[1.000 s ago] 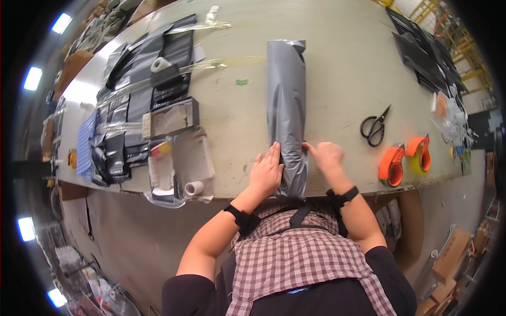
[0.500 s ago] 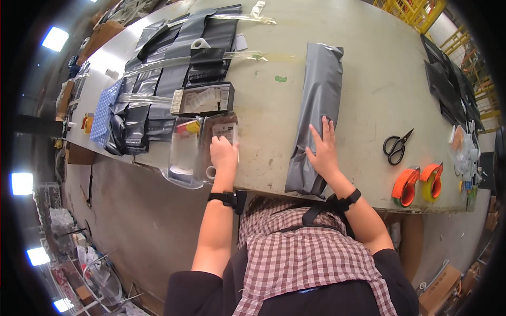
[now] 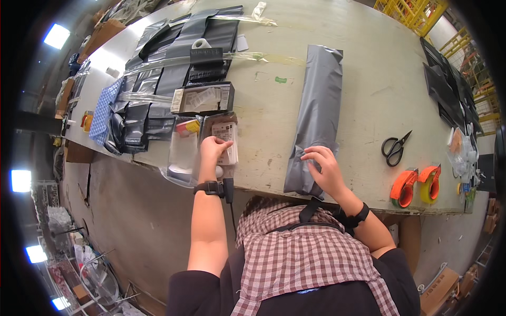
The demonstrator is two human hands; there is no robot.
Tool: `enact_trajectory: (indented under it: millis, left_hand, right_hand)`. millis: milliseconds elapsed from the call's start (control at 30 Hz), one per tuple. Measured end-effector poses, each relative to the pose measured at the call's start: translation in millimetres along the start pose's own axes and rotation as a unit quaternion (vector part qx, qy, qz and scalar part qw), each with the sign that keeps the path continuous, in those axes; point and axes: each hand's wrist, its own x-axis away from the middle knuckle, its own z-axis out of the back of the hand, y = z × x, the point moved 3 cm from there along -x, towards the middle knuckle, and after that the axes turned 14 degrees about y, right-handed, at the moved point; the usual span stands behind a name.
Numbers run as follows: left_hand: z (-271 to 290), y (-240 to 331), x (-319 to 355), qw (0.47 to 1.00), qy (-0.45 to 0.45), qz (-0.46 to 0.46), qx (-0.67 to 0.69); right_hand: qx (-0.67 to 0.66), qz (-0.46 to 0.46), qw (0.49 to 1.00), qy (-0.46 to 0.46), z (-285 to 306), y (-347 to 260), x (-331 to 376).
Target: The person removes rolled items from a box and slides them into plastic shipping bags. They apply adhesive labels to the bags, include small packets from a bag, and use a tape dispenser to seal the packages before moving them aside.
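Long grey plastic mailer bag (image 3: 318, 116) lying lengthwise on the pale desk (image 3: 369, 68), near end overhanging the front edge, right hand (image 3: 324, 168) resting on it with fingers curled loosely, gripping nothing. Left hand (image 3: 212, 150) reaching to a stack of white rectangular printed labels (image 3: 225, 141) in a clear plastic tray (image 3: 185, 155), fingertips pinching the top label's edge. Farther out: open black box of white slips (image 3: 203, 99), black scissors (image 3: 394, 149), orange tape dispenser (image 3: 404, 187).

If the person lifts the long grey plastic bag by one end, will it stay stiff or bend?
The grey bag would probably sag: its film is thin and wrinkled, though it looks filled. Its glossy surface may slip a little under the right hand. It lies flat, so rolling seems unlikely.
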Motion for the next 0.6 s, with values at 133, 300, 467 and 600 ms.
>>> enact_trajectory:
  millis: [133, 300, 467, 600]
  left_hand:
    - [4.3, 2.0, 2.8, 0.993, 0.075, -0.095, 0.003]
    - [-8.1, 110.7, 103.2, 0.945, 0.013, -0.282, 0.166]
    - [-42.2, 119.9, 155.2, 0.865, -0.247, -0.125, 0.418]
    - [-34.9, 98.2, 154.5, 0.871, -0.337, 0.011, 0.356]
  right_hand:
    - [0.006, 0.023, 1.000, -0.009, 0.5, 0.2, -1.3]
    - [-0.333, -0.302, 0.891, -0.060, -27.9, -17.2, 6.4]
    - [-0.374, -0.421, 0.821, 0.090, -31.9, 16.0, -2.5]
    - [-0.112, -0.201, 0.962, 0.146, 4.1, 4.8, -28.4]
